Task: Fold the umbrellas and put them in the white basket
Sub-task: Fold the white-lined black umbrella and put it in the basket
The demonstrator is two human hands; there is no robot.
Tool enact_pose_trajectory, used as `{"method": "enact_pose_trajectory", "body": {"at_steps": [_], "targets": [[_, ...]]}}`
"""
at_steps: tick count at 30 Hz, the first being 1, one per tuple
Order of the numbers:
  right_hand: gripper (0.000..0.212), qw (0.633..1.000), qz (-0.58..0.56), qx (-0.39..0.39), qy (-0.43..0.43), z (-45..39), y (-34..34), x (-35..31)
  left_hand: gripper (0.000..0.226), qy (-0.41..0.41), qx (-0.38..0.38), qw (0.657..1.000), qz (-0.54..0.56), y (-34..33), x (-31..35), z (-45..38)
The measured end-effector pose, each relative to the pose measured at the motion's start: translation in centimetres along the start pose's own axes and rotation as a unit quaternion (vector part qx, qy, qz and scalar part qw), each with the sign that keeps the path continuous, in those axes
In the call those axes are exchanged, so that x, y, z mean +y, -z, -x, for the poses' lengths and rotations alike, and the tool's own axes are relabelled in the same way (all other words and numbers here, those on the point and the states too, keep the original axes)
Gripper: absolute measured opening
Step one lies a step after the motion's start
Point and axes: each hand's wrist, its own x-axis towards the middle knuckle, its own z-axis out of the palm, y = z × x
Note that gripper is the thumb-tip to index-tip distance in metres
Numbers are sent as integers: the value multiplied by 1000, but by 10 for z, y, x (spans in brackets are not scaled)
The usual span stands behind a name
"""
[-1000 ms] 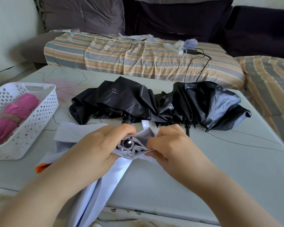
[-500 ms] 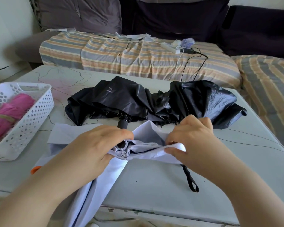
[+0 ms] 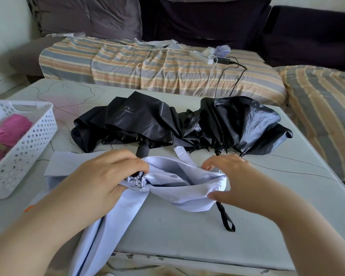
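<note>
Since a moment ago our right hand [image 3: 233, 176] has slid rightward along the lavender umbrella [image 3: 179, 188] on the tabletop [image 3: 267, 226], fingers spread loosely over its canopy; our left hand [image 3: 108, 176] grips the bunched end. Black umbrellas [image 3: 167, 122] lie behind, white basket [image 3: 28, 144] left.

Soft daylight filled the room, even and fairly bright, and the pale table [image 3: 187, 232] in front of me looked washed out. Shadows were faint: a thin one under my right hand [image 3: 233, 182], a soft one beneath the black umbrella [image 3: 187, 126], whose crinkled far-right panels caught a dull sheen. The dark cushions [image 3: 207, 18] at the far side lost detail in shade. My right fingers were slightly smeared by motion. The wide lens bowed the table edges and stretched my forearms at the near corners.
</note>
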Motion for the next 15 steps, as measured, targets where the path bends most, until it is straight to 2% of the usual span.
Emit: {"method": "enact_pose_trajectory", "body": {"at_steps": [2, 3, 5, 7, 8, 9, 11, 15], "targets": [[23, 999, -25, 23, -22, -7, -2, 1, 63, 5, 8, 1000, -4, 0, -1, 0], [20, 998, -26, 45, -24, -8, -2, 3, 63, 6, 13, 1000, -7, 0, -2, 0], [25, 988, 15, 152, 2, -8, 6, 8, 61, 12, 27, 1000, -5, 1, -2, -2], [12, 952, 12, 305, 35, -4, 16, 9, 63, 37, 41, 998, 17, 3, -3, -3], [9, 939, -16, 340, 36, -3, 17, 10, 67, 50, 47, 997, 32, 3, -2, -3], [10, 938, -53, 342, 27, -4, 15, 11, 70, 57, 50, 996, 44, 3, -1, -3], [10, 949, -114, 295, -1, -8, 9, 20, 71, 58, 51, 995, 56, 3, 1, -4], [13, 971, -147, 187, -17, -3, 9, 28, 73, 60, 52, 996, 50, 5, 2, -5]]}}
